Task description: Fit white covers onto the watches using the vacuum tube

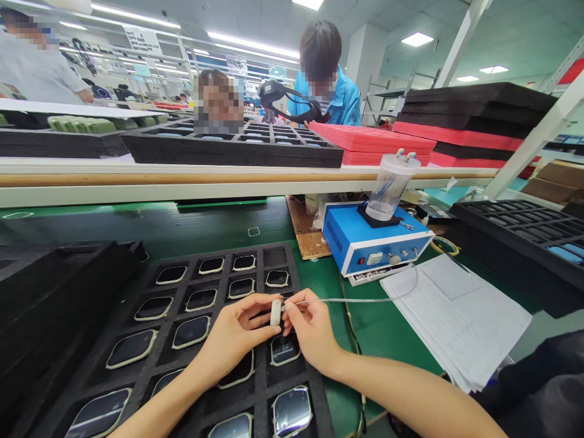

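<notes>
My left hand point(235, 331) grips a pale smartwatch case point(275, 312), turned edge-on, between thumb and fingers. Pinched in my right hand point(314, 331) is the end of a clear thin tube point(356, 300), its tip against or very close to the case's side; actual contact is hard to make out. Below both hands lies a black foam tray point(261, 389) whose compartments hold several watch cases with dark glass, such as one watch point(292, 410) near the front. One compartment at the tray's far right corner has no watch in it.
The tube runs to a blue machine point(378, 234) topped by a clear cylinder point(390, 188). Printed sheets point(456, 316) lie at right. More foam trays stand left point(55, 304) and right point(524, 231). A shelf point(182, 182) crosses ahead, with people beyond it.
</notes>
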`<state>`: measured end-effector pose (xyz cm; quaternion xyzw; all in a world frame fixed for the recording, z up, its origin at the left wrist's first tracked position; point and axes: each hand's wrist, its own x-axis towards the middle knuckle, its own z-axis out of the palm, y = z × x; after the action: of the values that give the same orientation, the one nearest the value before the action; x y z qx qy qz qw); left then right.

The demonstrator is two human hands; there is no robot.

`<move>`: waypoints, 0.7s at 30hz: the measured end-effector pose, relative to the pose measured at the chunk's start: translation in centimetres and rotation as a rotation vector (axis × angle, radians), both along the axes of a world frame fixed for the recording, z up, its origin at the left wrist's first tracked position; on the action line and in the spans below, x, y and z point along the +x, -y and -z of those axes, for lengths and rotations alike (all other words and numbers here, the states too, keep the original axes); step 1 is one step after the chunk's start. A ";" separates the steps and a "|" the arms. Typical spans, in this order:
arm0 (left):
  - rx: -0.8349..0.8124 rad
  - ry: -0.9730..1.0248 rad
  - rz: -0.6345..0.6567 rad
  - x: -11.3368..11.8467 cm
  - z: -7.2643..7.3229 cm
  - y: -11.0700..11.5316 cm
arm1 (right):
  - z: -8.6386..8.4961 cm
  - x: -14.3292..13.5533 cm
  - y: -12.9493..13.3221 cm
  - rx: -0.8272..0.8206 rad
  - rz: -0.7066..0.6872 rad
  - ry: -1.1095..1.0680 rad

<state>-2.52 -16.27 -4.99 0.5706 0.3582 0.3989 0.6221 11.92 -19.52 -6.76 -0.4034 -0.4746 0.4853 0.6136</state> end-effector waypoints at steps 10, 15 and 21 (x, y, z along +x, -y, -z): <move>0.003 0.010 0.009 0.0 0.0 0.0 | 0.0 0.0 0.0 -0.003 0.006 0.003; 0.006 0.005 0.005 0.0 0.1 -0.2 | 0.0 -0.1 0.0 -0.004 0.004 -0.010; 0.004 0.003 0.007 0.0 0.2 -0.1 | -0.1 0.0 0.0 -0.011 0.006 -0.018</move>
<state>-2.54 -16.19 -5.16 0.5727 0.3544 0.3982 0.6229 11.88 -19.55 -6.69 -0.4038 -0.4652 0.4895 0.6172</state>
